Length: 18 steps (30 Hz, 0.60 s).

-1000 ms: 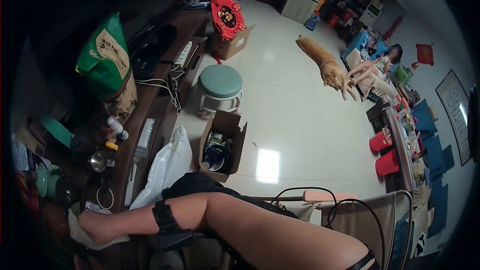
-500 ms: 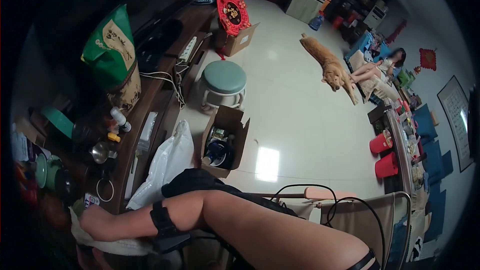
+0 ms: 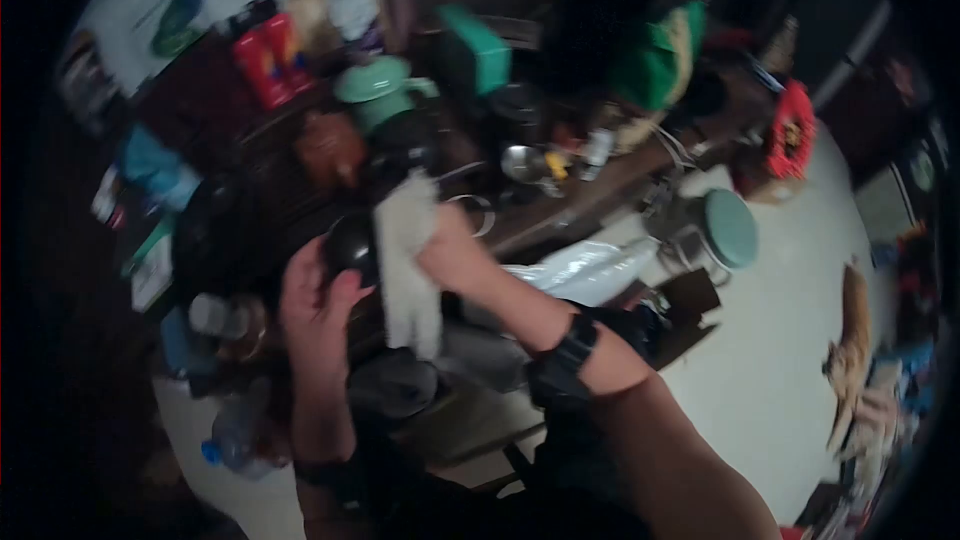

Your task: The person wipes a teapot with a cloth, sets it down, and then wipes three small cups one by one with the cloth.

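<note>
My left hand (image 3: 312,290) is curled around a shiny black rounded object (image 3: 352,248), thumb at its lower edge; blur hides what kind of object it is. Just to the right, a whitish cloth (image 3: 408,275) hangs down from my right hand (image 3: 446,245), whose fingers are closed on it. The cloth's left edge is right beside the black object. Behind the hands on the dark cabinet top stand a brown pot-like item (image 3: 332,145), a pale green lidded cup (image 3: 378,90) and a small metal cup (image 3: 523,164).
Red containers (image 3: 268,60) and a green bag (image 3: 660,60) stand along the cabinet's back. A clear bottle with a blue cap (image 3: 240,440) is low at left. Right of my arm are a white plastic bag (image 3: 590,272), a cardboard box (image 3: 690,310) and a stool (image 3: 728,228). A dog (image 3: 850,340) lies farther off.
The view has swung left from the room to the cabinet top, with blur. My left hand and the black object now show clearly; my right hand still holds the cloth.
</note>
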Motion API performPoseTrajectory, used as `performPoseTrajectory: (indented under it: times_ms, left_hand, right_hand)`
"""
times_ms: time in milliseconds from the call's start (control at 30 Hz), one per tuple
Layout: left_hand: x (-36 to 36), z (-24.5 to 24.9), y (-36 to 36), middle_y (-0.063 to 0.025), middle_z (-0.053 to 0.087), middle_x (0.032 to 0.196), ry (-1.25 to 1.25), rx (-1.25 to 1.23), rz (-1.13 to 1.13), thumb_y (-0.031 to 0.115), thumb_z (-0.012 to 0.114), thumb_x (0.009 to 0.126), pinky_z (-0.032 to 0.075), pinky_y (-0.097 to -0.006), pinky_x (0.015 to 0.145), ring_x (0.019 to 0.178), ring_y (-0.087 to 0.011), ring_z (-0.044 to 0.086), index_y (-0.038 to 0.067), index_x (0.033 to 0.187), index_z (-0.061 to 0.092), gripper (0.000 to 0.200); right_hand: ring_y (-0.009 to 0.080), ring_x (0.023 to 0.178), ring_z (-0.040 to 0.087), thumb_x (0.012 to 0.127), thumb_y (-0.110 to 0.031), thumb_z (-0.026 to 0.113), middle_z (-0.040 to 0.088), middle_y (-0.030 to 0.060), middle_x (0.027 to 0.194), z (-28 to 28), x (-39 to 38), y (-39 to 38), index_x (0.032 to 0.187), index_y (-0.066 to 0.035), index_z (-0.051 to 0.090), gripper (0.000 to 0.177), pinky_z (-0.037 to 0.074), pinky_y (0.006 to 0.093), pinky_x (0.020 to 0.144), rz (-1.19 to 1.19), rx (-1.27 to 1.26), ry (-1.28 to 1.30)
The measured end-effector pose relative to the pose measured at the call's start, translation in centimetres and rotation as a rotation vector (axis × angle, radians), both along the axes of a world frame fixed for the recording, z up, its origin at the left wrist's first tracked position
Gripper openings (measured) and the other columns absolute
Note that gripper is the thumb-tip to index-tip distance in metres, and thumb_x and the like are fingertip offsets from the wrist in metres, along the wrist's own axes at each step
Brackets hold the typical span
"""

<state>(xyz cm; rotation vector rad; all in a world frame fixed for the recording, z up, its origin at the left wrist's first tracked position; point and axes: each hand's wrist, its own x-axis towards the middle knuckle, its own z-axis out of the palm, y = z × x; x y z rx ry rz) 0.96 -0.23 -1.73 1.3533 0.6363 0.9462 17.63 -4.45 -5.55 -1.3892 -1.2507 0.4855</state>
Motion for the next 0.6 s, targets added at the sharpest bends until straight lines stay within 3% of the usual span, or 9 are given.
performPoseTrajectory:
  times_ms: [67, 133, 167, 267, 367, 500, 567, 600]
  left_hand:
    - [-0.3, -0.3, 0.9, -0.0084, 0.054, 0.109, -0.064, -0.094, -0.021, 0.006, 0.057, 0.082, 0.051, -0.0286, 0.075, 0.095, -0.0149, 0.055, 0.001, 0.118, 0.044, 0.039]
    - [-0.7, -0.4, 1.4, -0.0079, 0.054, 0.108, -0.13, -0.162, -0.067, 0.01, 0.058, 0.084, 0.051, -0.0298, 0.076, 0.094, -0.0152, 0.056, 0.002, 0.119, 0.044, 0.039]
    - [-0.7, -0.4, 1.3, -0.0078, 0.055, 0.107, -0.169, -0.18, -0.083, 0.012, 0.057, 0.085, 0.051, -0.0308, 0.077, 0.094, -0.0159, 0.057, 0.002, 0.12, 0.043, 0.039]
    - [-0.7, -0.3, 1.5, -0.0081, 0.054, 0.11, -0.221, -0.226, -0.159, 0.013, 0.054, 0.087, 0.05, -0.0327, 0.081, 0.098, -0.0167, 0.056, 0.003, 0.122, 0.041, 0.039]
    - [-0.5, -0.4, 1.5, -0.0081, 0.053, 0.111, -0.254, -0.237, -0.176, 0.014, 0.055, 0.087, 0.05, -0.0328, 0.08, 0.098, -0.0167, 0.056, 0.003, 0.122, 0.041, 0.039]
    - [-0.3, -0.3, 1.8, -0.0079, 0.054, 0.108, -0.249, -0.173, -0.158, 0.013, 0.056, 0.086, 0.051, -0.0293, 0.077, 0.094, -0.0153, 0.056, 0.001, 0.121, 0.042, 0.039]
    - [-0.1, 0.0, 1.6, -0.0081, 0.054, 0.107, -0.224, -0.154, -0.097, 0.004, 0.059, 0.081, 0.051, -0.0279, 0.077, 0.09, -0.0139, 0.056, 0.001, 0.118, 0.044, 0.04]
    - [0.1, -0.1, 1.5, -0.0081, 0.054, 0.106, -0.205, -0.12, -0.068, 0.002, 0.059, 0.08, 0.051, -0.0272, 0.077, 0.089, -0.0134, 0.056, 0.001, 0.117, 0.044, 0.04]
  right_hand:
    - [0.0233, 0.086, 0.06, 0.079, -0.004, 0.048, 0.062, 0.0121, 0.092, -0.3, 0.3, 0.6, 0.098, -0.001, 0.058, 0.021, 0.047, 0.0331, 0.074, -0.054, 0.132, 0.162]
    - [0.0201, 0.089, 0.058, 0.085, -0.01, 0.044, 0.059, 0.0093, 0.098, -1.0, 0.6, 1.3, 0.106, -0.002, 0.053, 0.024, 0.047, 0.0322, 0.076, -0.042, 0.14, 0.536]
    - [0.0183, 0.089, 0.057, 0.091, -0.02, 0.042, 0.057, 0.007, 0.102, -1.0, 0.8, 1.6, 0.11, -0.005, 0.05, 0.025, 0.047, 0.0326, 0.076, 0.021, 0.057, 0.841]
    - [0.0182, 0.09, 0.057, 0.091, -0.035, 0.043, 0.057, 0.0052, 0.099, -1.1, 0.6, 1.4, 0.111, -0.008, 0.048, 0.034, 0.047, 0.0335, 0.077, 0.12, 0.086, 1.092]
    - [0.0211, 0.097, 0.056, 0.089, -0.043, 0.044, 0.055, 0.0075, 0.108, -1.4, 0.1, 0.9, 0.116, -0.008, 0.046, 0.045, 0.047, 0.0336, 0.081, 0.196, 0.056, 1.053]
    - [0.0175, 0.097, 0.055, 0.087, -0.039, 0.049, 0.054, 0.0064, 0.109, -0.1, -0.4, 0.9, 0.12, -0.006, 0.043, 0.047, 0.046, 0.0329, 0.082, 0.332, 0.049, 0.998]
    - [0.0179, 0.1, 0.053, 0.085, -0.041, 0.052, 0.052, 0.0072, 0.113, 1.1, -0.6, 1.2, 0.121, -0.006, 0.042, 0.051, 0.045, 0.0333, 0.084, 0.392, 0.044, 0.907]
    - [0.0182, 0.103, 0.052, 0.082, -0.032, 0.058, 0.05, 0.0075, 0.116, 0.4, -0.2, 1.5, 0.123, -0.004, 0.041, 0.052, 0.043, 0.0319, 0.087, 0.422, 0.058, 0.789]
